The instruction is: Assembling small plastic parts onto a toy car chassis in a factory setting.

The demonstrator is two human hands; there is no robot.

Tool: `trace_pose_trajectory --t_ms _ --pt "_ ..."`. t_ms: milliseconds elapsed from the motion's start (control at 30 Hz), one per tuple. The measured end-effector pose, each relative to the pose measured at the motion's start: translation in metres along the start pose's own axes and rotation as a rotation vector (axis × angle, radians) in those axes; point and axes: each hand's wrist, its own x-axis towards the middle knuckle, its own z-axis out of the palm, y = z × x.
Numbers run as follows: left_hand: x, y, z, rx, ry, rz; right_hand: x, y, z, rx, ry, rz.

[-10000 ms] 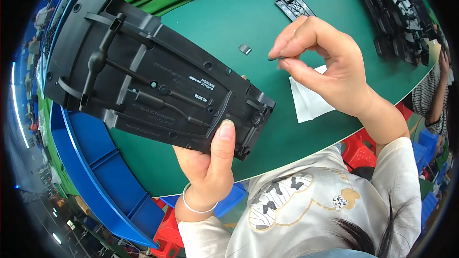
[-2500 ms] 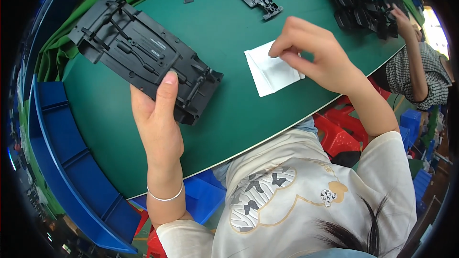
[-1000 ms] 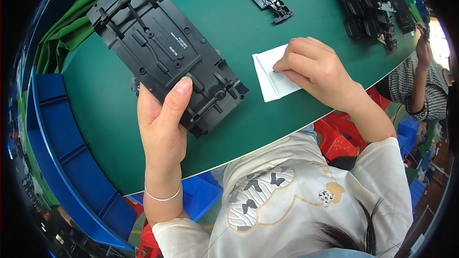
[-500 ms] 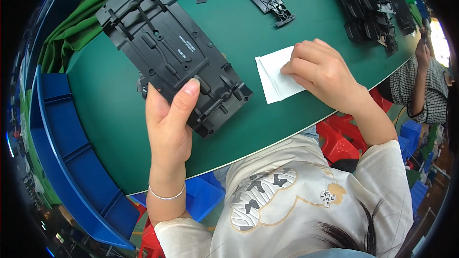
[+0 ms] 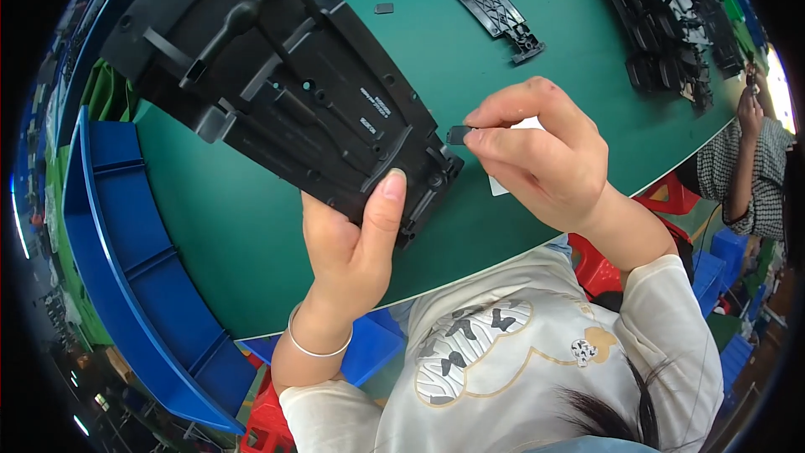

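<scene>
Hidden: the white sheet (image 5: pixel 503 187) lies mostly under the right hand; the panel's upper left end runs out of the picture.
Hard to make out: the tiny dark piece (image 5: pixel 384 8) far off on the table (image 5: pixel 251 226).
Left hand (image 5: pixel 352 243): closed around the black plastic panel (image 5: pixel 277 84), thumb pressed flat on its ribbed face, holding it tilted above the green table.
Right hand (image 5: pixel 545 155): thumb and forefinger pinching a small dark pad (image 5: pixel 458 134) just beside the panel's lower right corner.
Panel: matte, moulded, long, with raised ribs and round bosses.
Other parts: one narrow black part (image 5: pixel 490 8) alone, a stack of black parts (image 5: pixel 662 17) at the table's far right.
Bins: blue plastic bins (image 5: pixel 126 268) along the table's curved edge.
</scene>
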Motion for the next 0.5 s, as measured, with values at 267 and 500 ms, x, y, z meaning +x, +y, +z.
trace_pose_trajectory --t_ms 267,500 --pt "-0.0063 -0.0014 0.0055 -0.067 0.072 -0.016 -0.0006 0.0014 0.0067 -0.026 0.031 -0.048" --pt "-0.0075 -0.0003 0.006 -0.082 0.075 -0.011 -0.0018 0.0014 0.0041 -0.018 -0.014 -0.042"
